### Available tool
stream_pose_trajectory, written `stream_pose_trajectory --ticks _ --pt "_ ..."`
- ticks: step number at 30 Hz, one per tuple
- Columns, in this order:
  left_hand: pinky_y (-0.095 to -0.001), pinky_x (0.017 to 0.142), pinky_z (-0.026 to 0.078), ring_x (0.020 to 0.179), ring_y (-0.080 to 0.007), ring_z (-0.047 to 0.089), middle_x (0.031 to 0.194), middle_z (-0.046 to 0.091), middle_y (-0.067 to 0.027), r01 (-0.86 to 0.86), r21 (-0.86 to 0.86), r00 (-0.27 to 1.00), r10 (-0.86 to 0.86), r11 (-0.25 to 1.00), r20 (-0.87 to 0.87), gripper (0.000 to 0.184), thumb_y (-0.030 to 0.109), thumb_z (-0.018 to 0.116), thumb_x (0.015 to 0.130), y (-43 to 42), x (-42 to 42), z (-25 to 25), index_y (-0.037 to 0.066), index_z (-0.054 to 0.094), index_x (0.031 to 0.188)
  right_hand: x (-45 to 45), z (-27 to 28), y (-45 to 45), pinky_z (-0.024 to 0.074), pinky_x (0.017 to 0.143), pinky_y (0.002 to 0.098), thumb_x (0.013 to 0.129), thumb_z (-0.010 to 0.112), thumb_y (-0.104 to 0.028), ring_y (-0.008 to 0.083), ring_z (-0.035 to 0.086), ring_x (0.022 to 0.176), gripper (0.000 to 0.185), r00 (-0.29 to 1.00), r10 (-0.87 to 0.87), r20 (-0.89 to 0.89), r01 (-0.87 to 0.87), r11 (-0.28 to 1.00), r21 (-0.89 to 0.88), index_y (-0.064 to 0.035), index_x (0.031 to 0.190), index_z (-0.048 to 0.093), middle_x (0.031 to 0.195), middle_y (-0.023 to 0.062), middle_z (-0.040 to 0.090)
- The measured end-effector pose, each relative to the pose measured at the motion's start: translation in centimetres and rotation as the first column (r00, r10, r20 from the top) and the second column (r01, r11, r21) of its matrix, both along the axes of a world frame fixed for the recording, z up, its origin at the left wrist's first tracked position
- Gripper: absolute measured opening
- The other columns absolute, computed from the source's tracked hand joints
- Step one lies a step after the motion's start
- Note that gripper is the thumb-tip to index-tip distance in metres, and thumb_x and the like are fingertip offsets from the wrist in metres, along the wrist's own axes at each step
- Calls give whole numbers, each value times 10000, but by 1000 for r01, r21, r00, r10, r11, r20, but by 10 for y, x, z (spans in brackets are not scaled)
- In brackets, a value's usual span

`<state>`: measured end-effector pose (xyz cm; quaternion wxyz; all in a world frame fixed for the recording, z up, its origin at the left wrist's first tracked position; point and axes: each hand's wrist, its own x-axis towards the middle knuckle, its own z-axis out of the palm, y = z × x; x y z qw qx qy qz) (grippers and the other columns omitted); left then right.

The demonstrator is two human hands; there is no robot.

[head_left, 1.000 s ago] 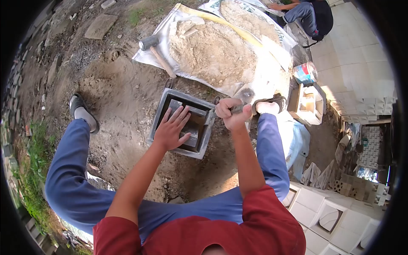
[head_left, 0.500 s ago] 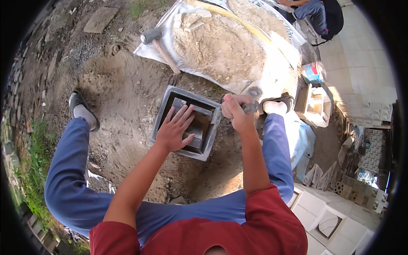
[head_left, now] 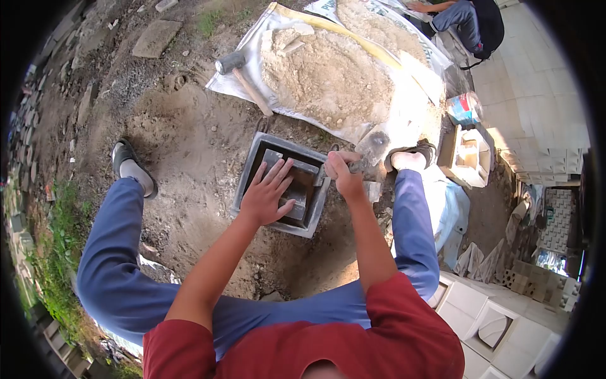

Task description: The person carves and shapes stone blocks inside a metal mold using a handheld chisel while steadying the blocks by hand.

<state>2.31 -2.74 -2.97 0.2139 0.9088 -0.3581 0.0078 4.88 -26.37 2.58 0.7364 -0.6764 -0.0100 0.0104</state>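
Note:
A square grey metal mould (head_left: 308, 231) sits on the dirt between my feet. My left hand (head_left: 264, 194) lies flat with spread fingers on the dark metal insert (head_left: 304, 167) inside it. Beside the mould's right rim, my right hand (head_left: 344, 177) is closed around a short-handled tool (head_left: 360, 166). The tool's near end reaches the rim; the fingers hide much of it, so its exact kind is unclear. A pale block-like piece (head_left: 372, 191) lies just right of that hand.
A mallet (head_left: 251, 90) rests against a white sheet heaped with sandy powder (head_left: 328, 76). To the right stand a paint bucket (head_left: 464, 108) and a pale hollow block (head_left: 470, 155). Another person (head_left: 467, 25) sits at the upper right. White blocks (head_left: 470, 309) are stacked at lower right.
My right hand has shifted slightly down with the tool, uncovering the pale piece beside it. My left hand stays on the insert. The whole view has shifted a little.

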Motion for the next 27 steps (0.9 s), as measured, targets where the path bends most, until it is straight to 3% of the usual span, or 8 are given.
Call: stream_pose_trajectory --ticks 7,9,11,15,18,23,25,27 --pt "-482 1252 109 1534 -238 240 1662 270 -76 10 13 1000 -10 1000 -21 519 464 534 938 -1 -4 -4 106 658 1292 -15 23 -7 228 495 283 1035 550 -196 55 300 522 475 1000 -2 -21 7 968 249 -89 599 393 569 -62 370" --pt "-480 1252 107 1535 -236 238 1666 259 -70 9 11 1000 -9 1000 5 470 437 498 971 -1 -2 -5 149 671 1299 -12 -5 8 204 463 286 1043 523 -171 65 252 459 493 998 -53 34 54 998 -20 -101 590 344 519 -48 316" --pt "-499 1251 108 1541 -233 215 1669 242 -83 27 6 999 -28 1000 29 440 430 473 990 0 -5 -8 153 712 1234 -11 15 5 201 460 283 1044 513 -173 67 257 457 494 998 -38 42 39 999 -20 -103 578 363 514 -47 319" --pt "-496 1252 102 1543 -227 206 1683 206 -66 36 28 998 -35 999 -49 425 423 467 998 0 -1 -8 171 737 1207 -17 26 -2 248 501 265 1026 551 -185 49 340 551 459 999 26 -34 -17 971 237 -68 594 449 568 -68 384" --pt "-495 1253 106 1547 -226 196 1685 200 -58 27 32 999 -26 999 -21 414 419 455 1001 -2 -2 -10 197 743 1199 -18 -1 5 237 496 273 1021 554 -182 35 320 551 466 998 8 -55 -11 999 -42 -82 582 436 571 -71 382" --pt "-508 1250 116 1546 -221 199 1685 199 -57 32 32 999 -31 999 -40 410 410 453 1003 -5 1 -8 197 745 1197 -16 29 3 272 504 282 1008 580 -202 40 351 564 448 997 -2 -74 8 996 86 -45 601 476 584 -61 411" --pt "-510 1250 113 1547 -218 196 1685 198 -57 32 56 999 -30 998 -35 416 410 445 1006 -4 -2 -8 195 746 1196 -23 8 13 283 505 296 1002 586 -216 41 378 570 440 999 -49 -8 47 980 -193 -19 620 494 578 -55 418" --pt "-510 1250 113 1545 -222 205 1683 206 -60 33 40 999 -32 999 -20 415 408 447 1005 -6 -2 -6 193 747 1194 -14 14 12 285 502 305 996 593 -226 43 378 568 441 999 -36 -1 35 975 -218 -15 624 485 567 -60 406"
